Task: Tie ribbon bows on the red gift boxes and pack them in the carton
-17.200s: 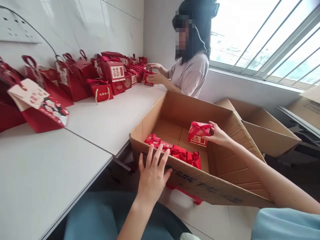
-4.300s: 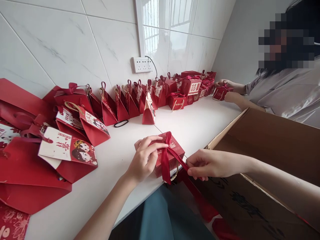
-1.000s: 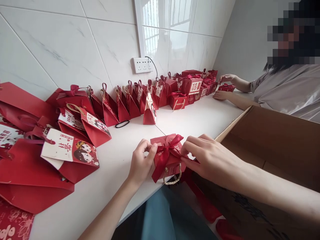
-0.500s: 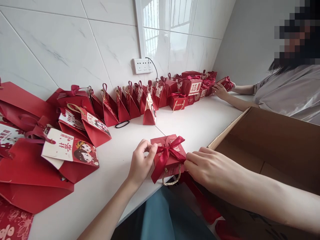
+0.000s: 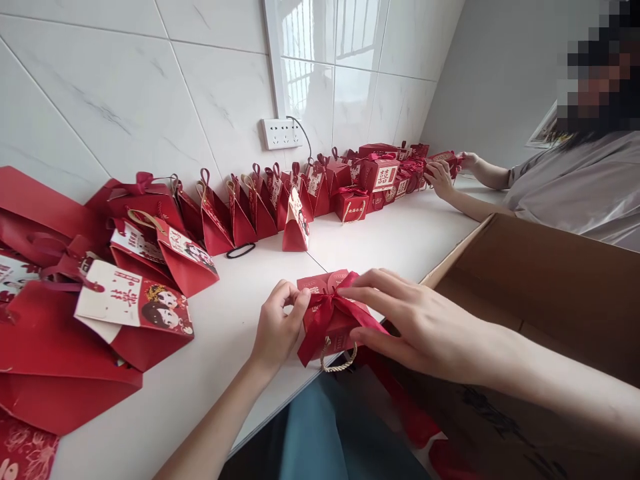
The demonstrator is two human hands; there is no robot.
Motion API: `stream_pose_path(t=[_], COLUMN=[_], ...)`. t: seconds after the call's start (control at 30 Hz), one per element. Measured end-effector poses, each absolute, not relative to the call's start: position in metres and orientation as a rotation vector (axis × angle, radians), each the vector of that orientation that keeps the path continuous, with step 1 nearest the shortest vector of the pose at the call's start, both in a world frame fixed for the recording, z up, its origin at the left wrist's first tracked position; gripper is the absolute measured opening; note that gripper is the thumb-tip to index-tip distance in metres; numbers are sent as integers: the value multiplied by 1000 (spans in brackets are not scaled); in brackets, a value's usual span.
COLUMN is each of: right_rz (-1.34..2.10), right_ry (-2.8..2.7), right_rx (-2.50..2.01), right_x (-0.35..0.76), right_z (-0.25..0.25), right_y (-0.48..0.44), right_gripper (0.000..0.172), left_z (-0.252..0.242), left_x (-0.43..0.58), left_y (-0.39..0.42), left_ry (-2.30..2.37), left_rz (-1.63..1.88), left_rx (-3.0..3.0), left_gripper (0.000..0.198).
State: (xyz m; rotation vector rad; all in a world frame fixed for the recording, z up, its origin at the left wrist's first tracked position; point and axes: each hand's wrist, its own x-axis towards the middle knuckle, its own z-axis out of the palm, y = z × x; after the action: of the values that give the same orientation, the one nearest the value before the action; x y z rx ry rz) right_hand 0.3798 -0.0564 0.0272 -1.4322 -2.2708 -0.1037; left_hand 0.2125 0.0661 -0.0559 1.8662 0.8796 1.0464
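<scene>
A small red gift box (image 5: 344, 341) stands at the table's front edge with a red satin ribbon (image 5: 320, 325) tied in a bow over its top. A gold rope handle (image 5: 339, 365) hangs at its near side. My left hand (image 5: 281, 320) is at the box's left, thumb and bent fingers pinching the bow's left loop. Over the right part of the bow lies my right hand (image 5: 407, 323), fingers stretched and spread from the thumb. Its fingertips touch the ribbon by the knot, and the thumb is near the ribbon at the box's right side; the hand hides part of the bow.
Red triangular gift boxes (image 5: 216, 223) line the wall, with larger ones (image 5: 135, 313) at left. A black hair-tie-like loop (image 5: 241, 251) lies on the white table (image 5: 235, 293). An open cardboard box (image 5: 565, 287) stands at right. Beyond it, another person's hands (image 5: 440, 179) hold a red box.
My right hand has let its pinch on the bow's right end open and moved up and left over the bow. My left hand keeps its pinch. The view has shifted slightly.
</scene>
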Motion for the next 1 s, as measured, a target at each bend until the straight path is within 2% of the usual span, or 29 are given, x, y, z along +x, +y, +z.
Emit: stream_pose_path(t=[0.1, 0.53, 0.83, 1.0], right_rz=[-292, -655, -355, -125], right_ry=[-2416, -2571, -2552, -2319], right_rx=[-1445, -1489, -1702, -1820], right_x=[382, 374, 381, 396], right_z=[13, 21, 28, 46], right_y=[-49, -71, -84, -77], right_gripper=[34, 20, 20, 35], left_z=[-56, -56, -56, -56], left_x=[213, 213, 213, 213], left_y=[66, 67, 66, 66], left_ry=[885, 876, 865, 862], left_rz=[1045, 1056, 1063, 1060], left_rx=[1882, 1894, 1884, 1880], left_gripper=[33, 32, 32, 32])
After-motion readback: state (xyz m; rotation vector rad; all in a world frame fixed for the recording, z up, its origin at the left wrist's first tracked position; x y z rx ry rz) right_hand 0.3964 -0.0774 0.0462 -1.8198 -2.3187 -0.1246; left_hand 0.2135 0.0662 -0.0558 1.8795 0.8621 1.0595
